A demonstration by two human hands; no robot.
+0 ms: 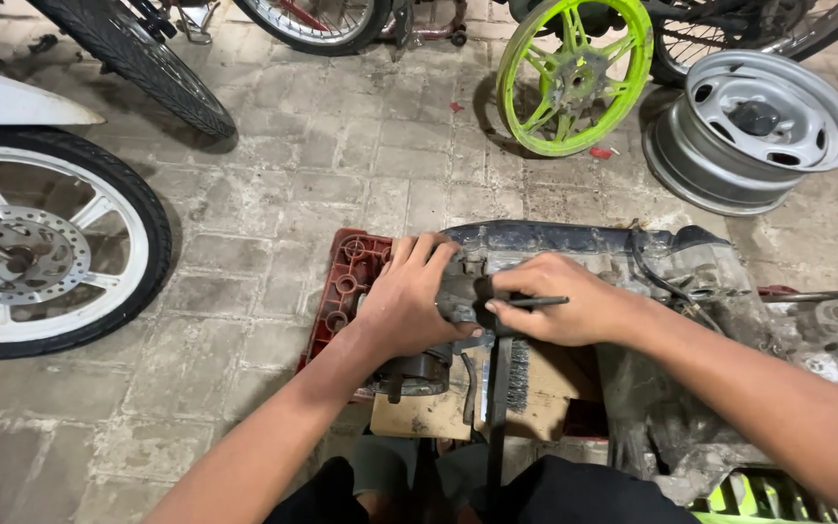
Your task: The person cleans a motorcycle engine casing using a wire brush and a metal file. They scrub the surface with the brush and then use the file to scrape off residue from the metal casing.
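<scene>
A dirty grey engine block [574, 243] lies on the paved floor, over a red plastic crate [346, 281]. My left hand [409, 301] grips a small grey metal part [458, 301] at the block's near left end. My right hand [560, 309] pinches a thin dark rod-like tool [535, 302], its tip pointing right, held against the same spot. Below the hands a wire brush [516, 374] rests on a piece of cardboard [438, 412].
A motorcycle front wheel [46, 243] with a disc brake stands at the left. A lime-green wheel [574, 73] and a grey steel rim [754, 126] lie at the back right. More tyres [138, 53] line the top edge.
</scene>
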